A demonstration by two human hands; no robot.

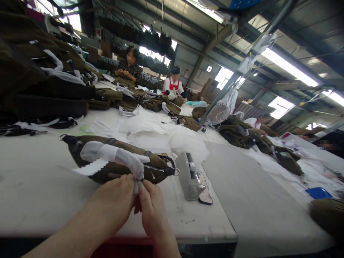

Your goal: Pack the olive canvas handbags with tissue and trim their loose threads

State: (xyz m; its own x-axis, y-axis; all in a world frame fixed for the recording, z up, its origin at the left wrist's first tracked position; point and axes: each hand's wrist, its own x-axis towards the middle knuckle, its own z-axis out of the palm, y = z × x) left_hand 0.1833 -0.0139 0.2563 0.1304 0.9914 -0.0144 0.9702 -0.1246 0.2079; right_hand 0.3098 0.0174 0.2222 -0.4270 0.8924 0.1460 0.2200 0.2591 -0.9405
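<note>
An olive-green handbag (pixel 94 141) with dark trim, a metal zipper and ring ends lies on the white table in front of me. Its handle is wrapped in white tissue paper (pixel 125 159), with a jagged-edged white strip (pixel 91 168) sticking out to the left. My left hand (pixel 115 197) is closed on the lower end of the wrapped handle. Right beside it, my right hand (pixel 153 199) pinches the same paper-covered end, fingertips meeting the left's. Some of the fingers are hidden behind the hands.
A grey tape dispenser (pixel 188 177) stands right of the bag, against a phone (pixel 205 191). White paper sheets (pixel 153 130) lie behind. Piled olive bags (pixel 45 82) rise at the left, more (pixel 242 132) at the right. Co-workers (pixel 173 86) sit across the table.
</note>
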